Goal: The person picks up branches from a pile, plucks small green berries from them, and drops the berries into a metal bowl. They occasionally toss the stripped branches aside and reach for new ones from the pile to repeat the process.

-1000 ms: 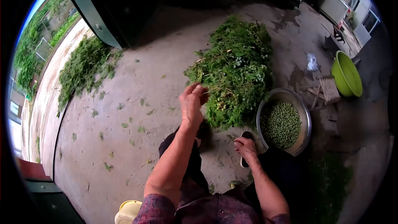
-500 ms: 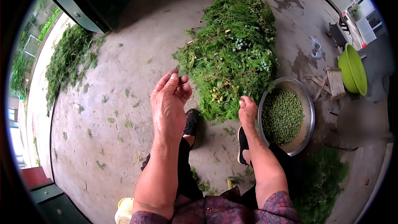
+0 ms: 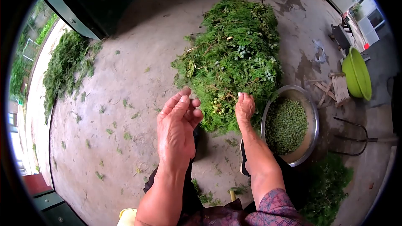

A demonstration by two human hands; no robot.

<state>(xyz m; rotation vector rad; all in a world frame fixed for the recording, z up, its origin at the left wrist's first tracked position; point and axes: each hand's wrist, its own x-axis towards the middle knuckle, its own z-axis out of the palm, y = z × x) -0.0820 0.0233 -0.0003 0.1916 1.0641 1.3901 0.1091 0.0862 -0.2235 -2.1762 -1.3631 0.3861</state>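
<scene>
A long heap of green cut branches [image 3: 234,54] with clusters of pale bluish-green berries lies on the floor in front of me. My left hand [image 3: 176,121] is at the heap's near left side, palm turned up and fingers loosely curled; nothing shows in it. At the near edge of the heap, my right hand [image 3: 245,109] has its fingers closed together over the greenery. Whatever they hold, if anything, is hidden. Right beside that hand stands a round metal basin [image 3: 313,136], partly filled with small green berries [image 3: 287,125].
More cut greenery [image 3: 65,65] lies far left, and another pile [image 3: 328,186] lies by my right side. A lime-green tub [image 3: 356,73], a small wooden stool [image 3: 340,88] and a fork-like metal tool [image 3: 366,139] are on the right. Loose sprigs dot the concrete floor [image 3: 125,75].
My left hand has moved slightly right and down. The right hand has shifted a little left, its fingers more closed. The view has tilted slightly, showing the forked tool more clearly.
</scene>
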